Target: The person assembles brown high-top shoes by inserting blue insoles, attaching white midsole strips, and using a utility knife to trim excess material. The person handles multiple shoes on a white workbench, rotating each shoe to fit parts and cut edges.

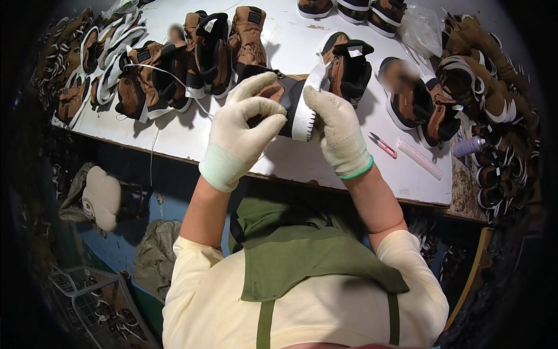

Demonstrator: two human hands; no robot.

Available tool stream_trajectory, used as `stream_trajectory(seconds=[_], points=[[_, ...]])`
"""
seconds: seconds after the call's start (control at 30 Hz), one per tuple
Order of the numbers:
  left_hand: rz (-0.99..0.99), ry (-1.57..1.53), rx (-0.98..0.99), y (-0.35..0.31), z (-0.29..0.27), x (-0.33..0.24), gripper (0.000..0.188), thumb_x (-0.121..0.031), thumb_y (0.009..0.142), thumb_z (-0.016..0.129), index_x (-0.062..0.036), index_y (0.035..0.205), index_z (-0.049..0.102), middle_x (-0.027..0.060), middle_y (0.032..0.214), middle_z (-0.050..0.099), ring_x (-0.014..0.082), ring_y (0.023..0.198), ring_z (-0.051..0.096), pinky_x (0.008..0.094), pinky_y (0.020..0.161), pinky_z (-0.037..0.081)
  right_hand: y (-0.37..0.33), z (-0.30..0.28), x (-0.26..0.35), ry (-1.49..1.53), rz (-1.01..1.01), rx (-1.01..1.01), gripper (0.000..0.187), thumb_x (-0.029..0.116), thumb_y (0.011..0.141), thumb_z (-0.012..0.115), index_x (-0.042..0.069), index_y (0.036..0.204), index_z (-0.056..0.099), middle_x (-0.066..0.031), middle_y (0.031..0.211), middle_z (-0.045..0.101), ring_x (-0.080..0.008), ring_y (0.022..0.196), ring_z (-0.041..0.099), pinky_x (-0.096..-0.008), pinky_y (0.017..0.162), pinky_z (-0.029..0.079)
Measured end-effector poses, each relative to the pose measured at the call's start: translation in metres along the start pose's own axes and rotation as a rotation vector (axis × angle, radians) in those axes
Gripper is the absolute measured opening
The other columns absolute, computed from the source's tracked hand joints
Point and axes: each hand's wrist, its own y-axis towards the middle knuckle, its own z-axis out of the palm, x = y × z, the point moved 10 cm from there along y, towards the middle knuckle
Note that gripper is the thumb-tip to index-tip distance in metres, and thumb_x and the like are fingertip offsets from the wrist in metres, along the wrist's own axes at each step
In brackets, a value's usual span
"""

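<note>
Both my hands wear whitish knit gloves. Between them, above the near part of the white table, is a brown and black shoe [293, 90] turned on its side, its white sole [303, 121] with a notched edge facing right. My left hand [247, 119] curls its fingers and thumb on the upper; the fingertips partly hide it. On the sole side, my right hand [332, 116] grips the white edge, thumb on top, its other fingers mostly hidden behind. Just beyond stands another brown and black shoe [351, 70], close to my right fingers.
Red-handled thread snips [383, 145] and a pale pink strip [419, 158] lie right of my right hand. Several finished-looking shoes [209, 55] stand at left, more [415, 104] at right. A spray can [469, 146] lies by the right edge, near piled shoes [488, 75]. A white table [296, 168] spans ahead.
</note>
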Motion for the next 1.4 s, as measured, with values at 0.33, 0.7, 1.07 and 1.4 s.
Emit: stream_trajectory(seconds=[0.33, 0.7, 1.07, 1.4], points=[[0.090, 0.155, -0.126, -0.006, -0.002, -0.009, 0.021, -0.011, 0.074, 0.073, -0.0008, 0.092, 0.068, 0.0208, 0.132, 0.052, 0.0325, 0.121, 0.052, 0.0390, 0.100, 0.045, -0.004, 0.007, 0.004, 0.042, 0.006, 0.023, 0.029, 0.030, 0.095, 0.059, 0.002, 0.091, 0.063, -0.0009, 0.079, 0.062, -0.0051, 0.064, 0.058, -0.0206, 0.057, 0.048], [0.096, 0.087, -0.165, -0.002, -0.009, 0.005, 0.064, -0.020, 0.072, 0.076, -0.0038, 0.129, 0.053, 0.0184, 0.139, 0.043, 0.0309, 0.125, 0.048, 0.0383, 0.104, 0.043, -0.002, 0.003, -0.002, 0.074, 0.001, 0.030, 0.029, 0.030, 0.096, 0.057, 0.003, 0.091, 0.063, -0.0008, 0.079, 0.062, -0.0055, 0.066, 0.058, -0.0202, 0.059, 0.048], [0.013, 0.001, -0.130, -0.002, -0.003, 0.008, 0.061, -0.020, 0.073, 0.073, -0.0014, 0.128, 0.054, 0.0193, 0.139, 0.044, 0.0311, 0.124, 0.049, 0.0376, 0.102, 0.044, -0.008, 0.007, 0.005, 0.148, -0.024, 0.045, 0.030, 0.027, 0.098, 0.054, -0.001, 0.102, 0.063, -0.0046, 0.090, 0.066, -0.0103, 0.077, 0.064, -0.0247, 0.070, 0.053], [0.075, 0.120, -0.152, -0.004, 0.003, 0.005, 0.060, -0.018, 0.073, 0.072, -0.0015, 0.127, 0.053, 0.0190, 0.136, 0.044, 0.0318, 0.122, 0.050, 0.0380, 0.102, 0.045, -0.009, 0.011, 0.007, 0.201, -0.014, 0.052, 0.028, 0.026, 0.098, 0.053, -0.001, 0.102, 0.062, -0.0055, 0.093, 0.065, -0.0106, 0.081, 0.063, -0.0259, 0.073, 0.053]])
